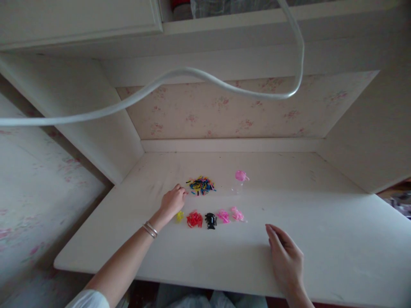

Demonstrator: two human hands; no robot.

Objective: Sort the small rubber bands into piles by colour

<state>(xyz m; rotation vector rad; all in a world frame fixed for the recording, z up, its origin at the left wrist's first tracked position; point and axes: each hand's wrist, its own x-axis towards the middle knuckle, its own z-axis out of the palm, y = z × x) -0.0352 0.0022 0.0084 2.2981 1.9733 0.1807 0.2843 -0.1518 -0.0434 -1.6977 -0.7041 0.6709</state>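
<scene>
My left hand [173, 200] reaches over the white desk with its fingers pinched together. Its fingertips are just left of a mixed pile of small, thin coloured bands [201, 185]; anything held in them is too small to make out. Below that pile lies a row of sorted small heaps: yellow bands [180, 216] near my left wrist, red bands [194, 219], black bands [211, 220], bright pink bands [223, 216] and pale pink bands [237, 214]. My right hand [286, 253] rests at the desk's front right, fingers curled closed, no object visible in it, apart from the heaps.
A small clear container [237, 187] with a pink top [240, 175] stands behind the row of heaps. A white cable [186, 72] hangs across the upper view. Side panels and an overhead cabinet [80, 19] enclose the desk [321, 205].
</scene>
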